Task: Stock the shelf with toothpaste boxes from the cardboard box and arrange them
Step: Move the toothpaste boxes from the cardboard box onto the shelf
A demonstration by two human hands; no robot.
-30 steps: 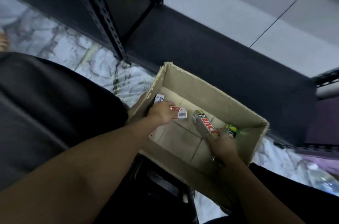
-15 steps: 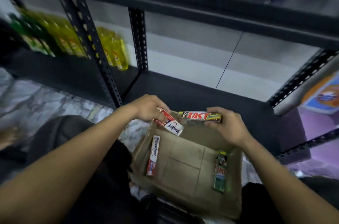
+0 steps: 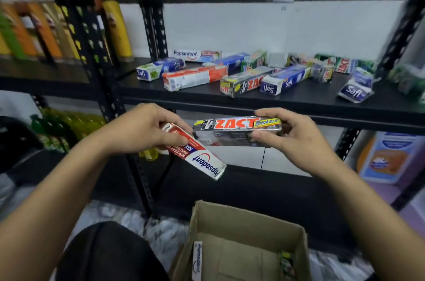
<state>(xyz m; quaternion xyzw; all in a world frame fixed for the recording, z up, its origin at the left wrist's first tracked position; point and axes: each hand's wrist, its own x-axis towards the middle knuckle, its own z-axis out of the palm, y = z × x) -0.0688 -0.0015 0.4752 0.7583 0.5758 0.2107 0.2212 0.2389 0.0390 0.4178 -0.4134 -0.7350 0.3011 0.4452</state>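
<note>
L hand (image 3: pixel 142 130) grips Pepsodent box (image 3: pixel 199 154), tilted; R hand (image 3: pixel 292 136) grips ZACT box (image 3: pixel 236 130), level. Both held below shelf (image 3: pixel 287 101), above cardboard box (image 3: pixel 232 216).

The Zact box (image 3: pixel 236 130) has a glossy, silvery foil-like card face, the Pepsodent box (image 3: pixel 202 157) is smooth, shiny printed card, the carton (image 3: pixel 248 223) is matt brown cardboard with a rough rim, and the shelf (image 3: pixel 303 101) is matt black on perforated metal posts (image 3: pixel 108 92).
</note>
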